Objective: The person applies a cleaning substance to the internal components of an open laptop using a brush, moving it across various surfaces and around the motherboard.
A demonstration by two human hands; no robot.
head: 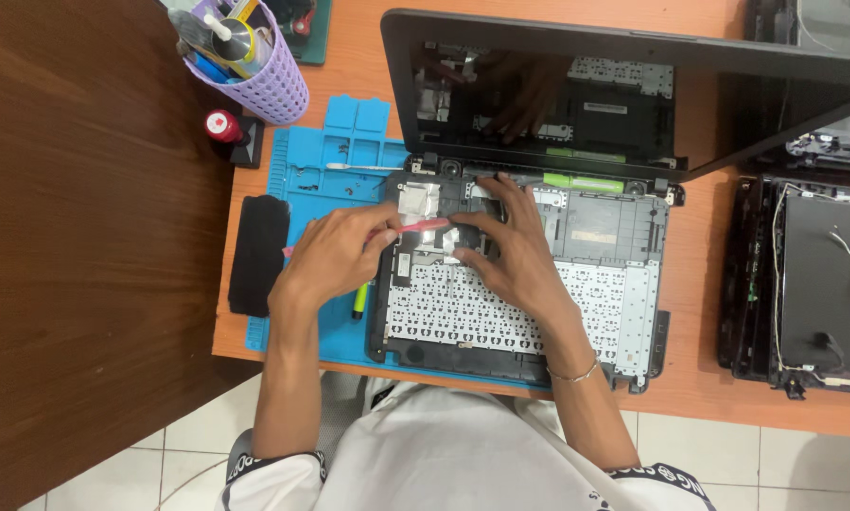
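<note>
Left hand [335,254] pinches a pink tool [423,225], tip over the opened laptop [576,284] w/ keyboard removed. Right hand [510,248], fingers spread, presses on laptop internals just right of tool. Yellow pen [359,301] lies under left hand on blue mat [340,161]; black pad [258,254] further left; lilac basket [264,80] beyond, on table [709,378].

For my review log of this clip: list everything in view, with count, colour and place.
Opened laptop: one, black, keyboard frame exposed, on the mat.
Repair mat: one, blue, under the laptop.
Pink tool: one, in the left hand, tip over the laptop's innards.
Tool basket: one, lilac, top left.
Black pad: one, at the mat's left edge.
Second dismantled laptop: one, black, right side.
Orange table: one, underneath everything.
Bracelet: one, silver, right wrist.
Left hand: holds the pink tool.
Right hand: pressing on the laptop's innards.
</note>
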